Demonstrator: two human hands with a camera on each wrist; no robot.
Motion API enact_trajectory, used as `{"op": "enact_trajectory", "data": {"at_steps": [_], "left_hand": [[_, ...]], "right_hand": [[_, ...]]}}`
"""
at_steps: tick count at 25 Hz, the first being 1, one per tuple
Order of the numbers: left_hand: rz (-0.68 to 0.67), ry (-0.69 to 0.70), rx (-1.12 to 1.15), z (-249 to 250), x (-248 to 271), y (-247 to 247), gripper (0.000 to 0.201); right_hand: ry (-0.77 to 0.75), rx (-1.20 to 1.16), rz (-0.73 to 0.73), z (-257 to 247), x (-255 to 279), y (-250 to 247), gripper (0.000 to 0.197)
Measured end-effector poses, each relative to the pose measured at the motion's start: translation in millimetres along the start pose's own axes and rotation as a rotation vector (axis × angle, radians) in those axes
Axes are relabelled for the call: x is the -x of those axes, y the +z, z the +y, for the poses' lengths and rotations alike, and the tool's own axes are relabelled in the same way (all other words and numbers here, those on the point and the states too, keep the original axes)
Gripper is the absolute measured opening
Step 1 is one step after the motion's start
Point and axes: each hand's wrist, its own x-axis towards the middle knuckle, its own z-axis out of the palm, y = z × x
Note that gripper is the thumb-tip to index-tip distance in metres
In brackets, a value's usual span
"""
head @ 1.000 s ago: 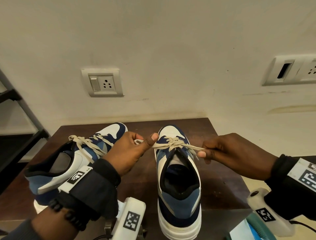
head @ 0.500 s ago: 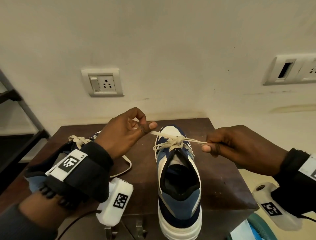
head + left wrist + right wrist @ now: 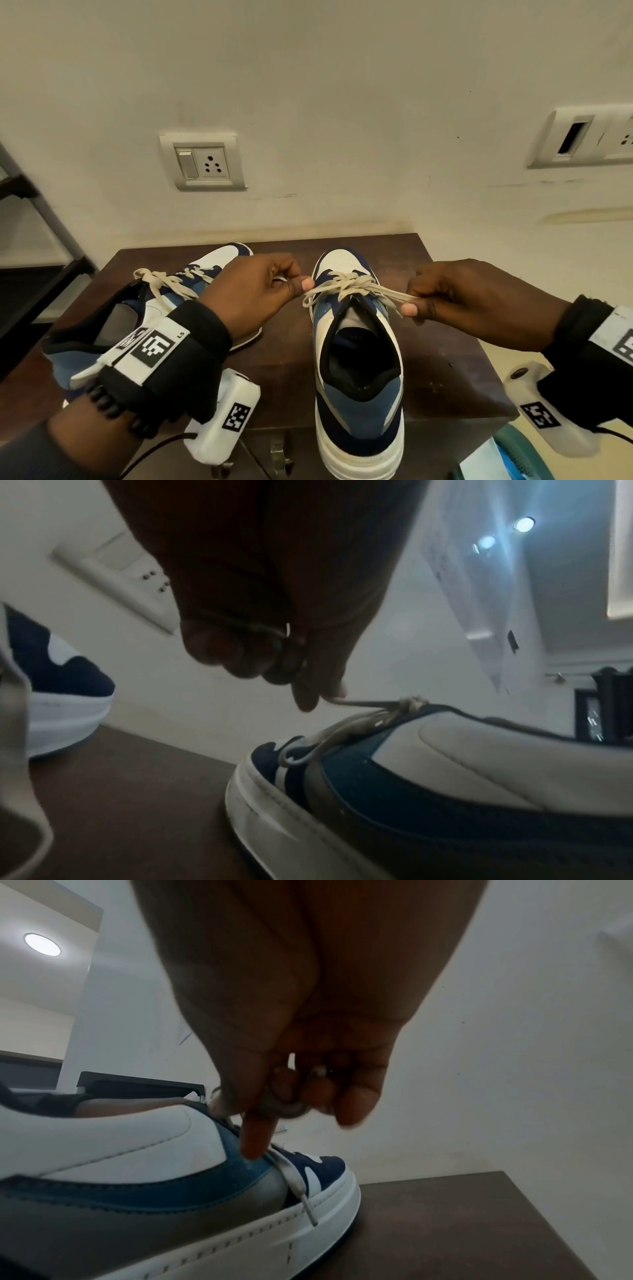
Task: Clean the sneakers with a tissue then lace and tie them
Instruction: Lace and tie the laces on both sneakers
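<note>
Two blue, navy and white sneakers stand on a dark brown table (image 3: pixel 445 370). The right sneaker (image 3: pixel 358 370) points away from me, its cream lace (image 3: pixel 346 286) knotted over the tongue. My left hand (image 3: pixel 260 294) pinches the lace's left strand between thumb and forefinger, just left of the knot. My right hand (image 3: pixel 442 298) pinches the right strand, pulled out to the right. The left sneaker (image 3: pixel 144 308) lies angled behind my left wrist, laced with a bow. In the left wrist view my fingers (image 3: pixel 308 685) hold the taut lace (image 3: pixel 369 703). In the right wrist view my fingers (image 3: pixel 260 1123) grip lace beside the sneaker (image 3: pixel 171 1191).
The table stands against a cream wall with a switch socket (image 3: pixel 203 164) and a second plate (image 3: pixel 579 140) at the right. A dark shelf frame (image 3: pixel 34 212) is at the left. Something teal and white (image 3: pixel 500 459) lies below the table's right front corner.
My left hand rose with its strand half a second ago, then came back down beside the knot. My right hand stayed at the right, still pulling its strand; the knot looks tighter.
</note>
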Motion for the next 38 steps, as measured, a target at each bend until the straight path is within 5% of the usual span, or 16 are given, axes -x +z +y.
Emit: {"op": "enact_trajectory", "data": {"at_steps": [2,4,9,14,20,26,34,38], "left_hand": [[-0.049,0.065,-0.055,4,1,0,0.004],[-0.08,0.103,0.007,5,1,3,0.012],[-0.171,0.162,0.255,4,4,10,0.021],[-0.069,0.205,0.227,3,0,6,0.007],[-0.128,0.071,0.641,9,-3,-8,0.019],[-0.341,-0.063,0.894,8,-3,-7,0.018],[-0.434,-0.086,0.834,3,-2,-1,0.046],[-0.462,-0.049,0.742,6,0,2,0.039]], "right_hand": [[-0.009,-0.038,-0.098,-4,-5,1,0.023],[-0.018,-0.061,-0.138,-8,-7,1,0.023],[-0.003,-0.082,-0.062,-8,-6,-3,0.021],[0.018,-0.07,0.0,-7,-6,-10,0.032],[0.035,-0.049,0.017,-7,-7,-13,0.028],[0.023,-0.039,0.012,-8,-7,-11,0.029],[0.008,-0.025,0.002,-4,-8,-8,0.034],[0.018,-0.006,0.005,-5,-8,-9,0.032]]}}
